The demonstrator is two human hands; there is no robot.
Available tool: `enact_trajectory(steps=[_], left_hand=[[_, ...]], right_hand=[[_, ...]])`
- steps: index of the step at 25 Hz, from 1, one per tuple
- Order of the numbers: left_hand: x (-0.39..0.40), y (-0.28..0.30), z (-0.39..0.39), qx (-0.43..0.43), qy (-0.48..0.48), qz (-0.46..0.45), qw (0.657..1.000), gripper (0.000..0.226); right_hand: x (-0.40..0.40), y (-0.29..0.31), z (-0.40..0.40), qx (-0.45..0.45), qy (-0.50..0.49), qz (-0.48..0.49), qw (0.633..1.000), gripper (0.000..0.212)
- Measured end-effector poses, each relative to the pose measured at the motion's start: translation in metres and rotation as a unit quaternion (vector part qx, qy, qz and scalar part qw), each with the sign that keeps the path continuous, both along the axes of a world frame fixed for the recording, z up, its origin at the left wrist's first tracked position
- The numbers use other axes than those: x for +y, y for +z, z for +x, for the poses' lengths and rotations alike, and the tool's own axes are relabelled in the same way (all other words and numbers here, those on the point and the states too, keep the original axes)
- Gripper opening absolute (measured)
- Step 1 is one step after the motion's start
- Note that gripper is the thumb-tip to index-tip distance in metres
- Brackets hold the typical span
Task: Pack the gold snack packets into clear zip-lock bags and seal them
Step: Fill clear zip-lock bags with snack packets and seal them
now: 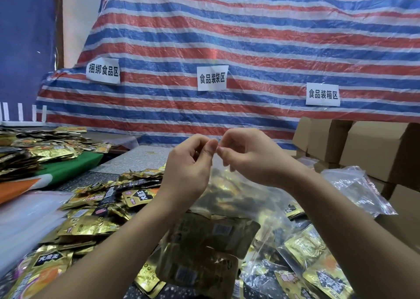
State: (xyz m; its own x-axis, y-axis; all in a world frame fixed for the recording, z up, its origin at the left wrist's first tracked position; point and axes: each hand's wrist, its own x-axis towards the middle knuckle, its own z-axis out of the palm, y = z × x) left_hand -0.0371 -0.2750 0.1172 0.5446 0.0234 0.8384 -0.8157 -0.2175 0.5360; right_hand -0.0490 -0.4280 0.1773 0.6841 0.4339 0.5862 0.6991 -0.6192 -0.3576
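Pinching bag [218, 208] top, hands [188, 162] above packets [95, 221].

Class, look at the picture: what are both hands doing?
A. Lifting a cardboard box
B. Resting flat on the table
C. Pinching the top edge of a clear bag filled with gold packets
C: the left hand and right hand meet fingertip to fingertip, pinching the top of the clear bag, which hangs below them with gold packets inside.

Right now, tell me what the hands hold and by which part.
Both the left hand and the right hand pinch the top edge of a clear zip-lock bag filled with gold packets.
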Motion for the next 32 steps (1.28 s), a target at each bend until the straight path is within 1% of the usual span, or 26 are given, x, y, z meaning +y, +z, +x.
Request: enact_trajectory(steps=[5,10,13,16,21,24,27,29,32], left_hand=[[-0.003,0.007,-0.005,-0.007,0.026,0.014,1.0,0.027],[-0.004,0.007,-0.005,-0.007,0.06,0.032,0.998,0.024],[-0.006,0.007,-0.005,-0.008,0.074,0.036,0.997,0.022],[-0.005,0.008,-0.006,-0.008,0.058,0.029,0.998,0.024],[-0.001,0.007,-0.006,0.04,0.019,0.056,0.997,0.031],[-0.001,0.007,-0.005,0.026,0.032,0.071,0.997,0.027],[-0.002,0.006,-0.007,-0.015,0.074,0.026,0.997,0.023],[-0.004,0.009,-0.006,-0.025,0.095,-0.003,0.995,0.023],[-0.003,0.01,-0.004,-0.036,0.127,-0.003,0.991,0.024]], right_hand=[[0.002,0.001,-0.002,-0.006,-0.013,0.025,1.0,0.016],[0.004,0.003,-0.003,0.002,-0.033,0.015,0.999,0.016],[0.006,0.003,-0.005,-0.012,-0.042,0.004,0.999,0.017],[0.007,0.003,-0.006,-0.025,-0.046,0.003,0.999,0.016],[0.006,0.003,-0.006,-0.019,-0.054,-0.002,0.998,0.017],[0.007,0.002,-0.006,-0.011,-0.057,0.0,0.998,0.02],[0.01,0.002,-0.007,-0.006,-0.047,0.011,0.999,0.021],[0.01,0.003,-0.007,-0.011,-0.049,0.019,0.999,0.019],[0.008,0.0,-0.006,-0.016,-0.058,0.017,0.998,0.02]])
